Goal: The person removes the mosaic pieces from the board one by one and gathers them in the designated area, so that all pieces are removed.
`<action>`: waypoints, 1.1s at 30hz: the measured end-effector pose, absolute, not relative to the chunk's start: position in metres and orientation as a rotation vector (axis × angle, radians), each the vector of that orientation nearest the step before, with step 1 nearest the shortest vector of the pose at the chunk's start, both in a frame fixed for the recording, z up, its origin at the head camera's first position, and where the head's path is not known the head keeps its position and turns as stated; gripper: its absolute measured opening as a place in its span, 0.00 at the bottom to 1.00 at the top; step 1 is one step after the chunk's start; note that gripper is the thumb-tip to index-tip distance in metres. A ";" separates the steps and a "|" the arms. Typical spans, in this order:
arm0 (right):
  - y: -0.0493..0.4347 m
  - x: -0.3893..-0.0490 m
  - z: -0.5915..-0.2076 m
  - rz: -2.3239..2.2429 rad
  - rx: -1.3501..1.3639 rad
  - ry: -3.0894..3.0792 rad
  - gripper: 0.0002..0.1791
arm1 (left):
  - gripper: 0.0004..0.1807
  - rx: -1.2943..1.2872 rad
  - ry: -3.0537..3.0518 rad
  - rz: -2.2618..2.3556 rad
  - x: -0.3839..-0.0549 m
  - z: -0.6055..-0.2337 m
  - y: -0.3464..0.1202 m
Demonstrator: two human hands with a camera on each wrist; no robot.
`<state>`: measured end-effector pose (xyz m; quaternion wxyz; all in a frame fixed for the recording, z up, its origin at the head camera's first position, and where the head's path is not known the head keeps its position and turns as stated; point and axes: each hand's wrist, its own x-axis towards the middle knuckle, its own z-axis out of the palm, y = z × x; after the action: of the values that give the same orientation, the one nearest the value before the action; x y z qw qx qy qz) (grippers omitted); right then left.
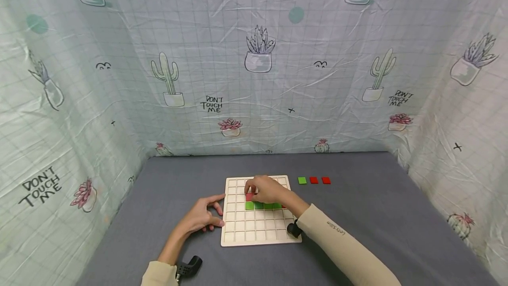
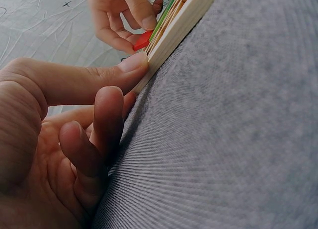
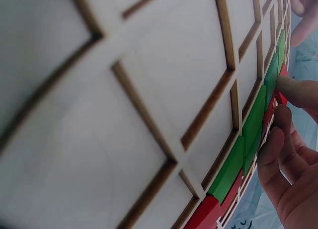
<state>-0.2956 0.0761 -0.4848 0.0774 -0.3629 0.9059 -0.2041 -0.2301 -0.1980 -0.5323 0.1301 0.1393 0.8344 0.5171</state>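
Right hand is pinching red tile directly beyond leftmost green tile; left hand, relaxed, is touching board along left edge.

Table, grey, cloth-covered, finely ribbed at close range. Directly upon it: one board, pale wood, rounded corners, gridded face up, lying flat. Right of the board, near its far right corner, in a single row, flat and set apart from one another: nearest the board, one square green tile; next outward, one square red tile; farthest from the board, a second red tile.
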 end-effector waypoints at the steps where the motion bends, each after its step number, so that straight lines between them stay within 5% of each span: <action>1: 0.076 -0.295 -0.485 -0.613 -1.090 2.713 0.09 | 0.50 0.408 2.427 1.501 -0.230 -0.532 -0.198; 33: 0.078 -0.289 -0.479 -0.662 -1.114 2.664 0.13 | 0.50 0.402 2.421 1.505 -0.230 -0.532 -0.198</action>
<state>-0.2892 0.0779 -0.4792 0.0895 -0.3744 0.8957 -0.2225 -0.2303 -0.1980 -0.5320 0.1311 0.1383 0.8338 0.5181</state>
